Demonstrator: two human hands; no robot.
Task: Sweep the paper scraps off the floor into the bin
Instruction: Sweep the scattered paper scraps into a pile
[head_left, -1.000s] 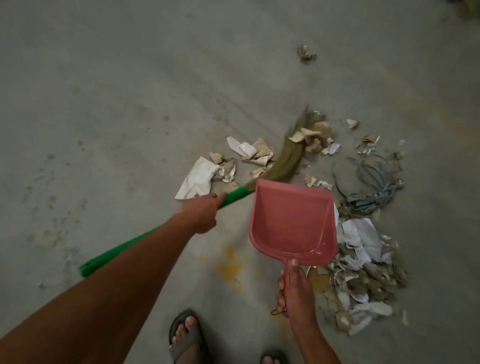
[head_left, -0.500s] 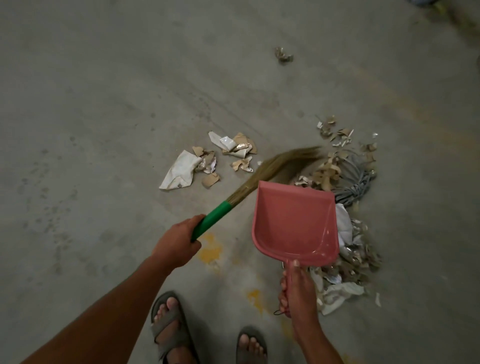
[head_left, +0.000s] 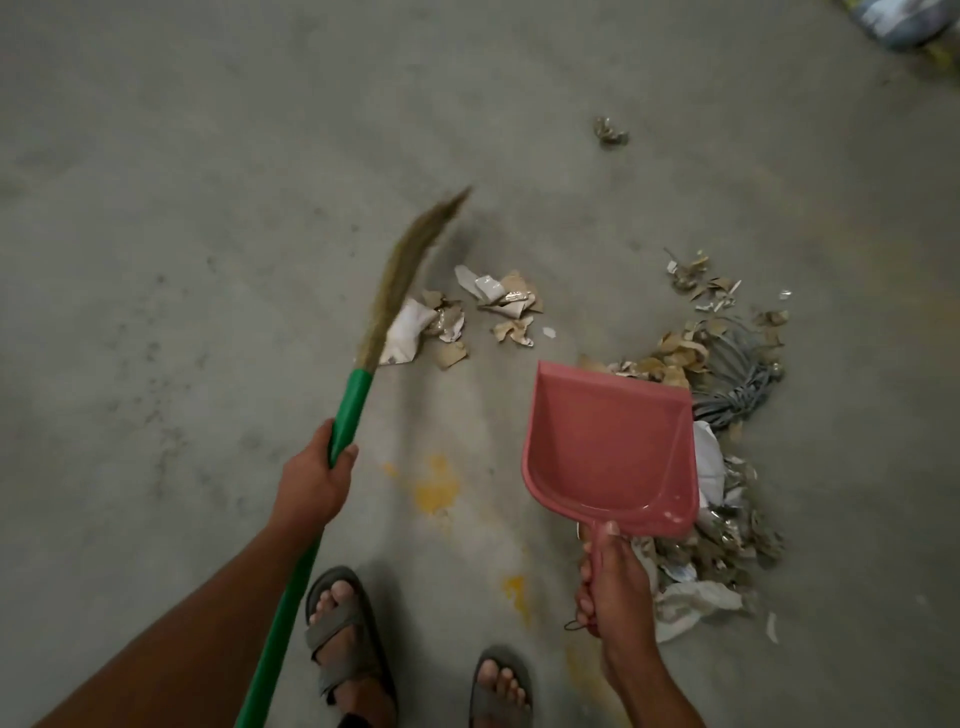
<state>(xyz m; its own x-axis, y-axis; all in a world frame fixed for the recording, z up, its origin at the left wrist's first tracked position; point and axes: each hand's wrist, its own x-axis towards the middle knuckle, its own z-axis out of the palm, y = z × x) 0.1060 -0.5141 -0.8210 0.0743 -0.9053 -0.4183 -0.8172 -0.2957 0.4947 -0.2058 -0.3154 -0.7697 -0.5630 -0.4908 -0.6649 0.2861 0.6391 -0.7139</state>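
My left hand (head_left: 314, 478) grips the green handle of a grass broom (head_left: 353, 400); its blurred straw head (head_left: 410, 260) points up and away, left of a small cluster of paper scraps (head_left: 467, 317). My right hand (head_left: 613, 582) holds the handle of an empty pink dustpan (head_left: 610, 447), held above the floor. A larger heap of torn paper scraps (head_left: 727, 519) lies right of and partly under the dustpan. One crumpled scrap (head_left: 610, 130) lies alone farther off. No bin is in view.
A coil of grey cord (head_left: 737, 389) lies in the heap beyond the dustpan. My sandalled feet (head_left: 348, 639) stand at the bottom edge. Yellow stains (head_left: 436, 483) mark the concrete floor. A blurred bundle (head_left: 904, 26) sits at the top right corner.
The broom head has swung from the right, beside the dustpan and big heap, over to the left of the small scrap cluster. The dustpan has stayed roughly in place.
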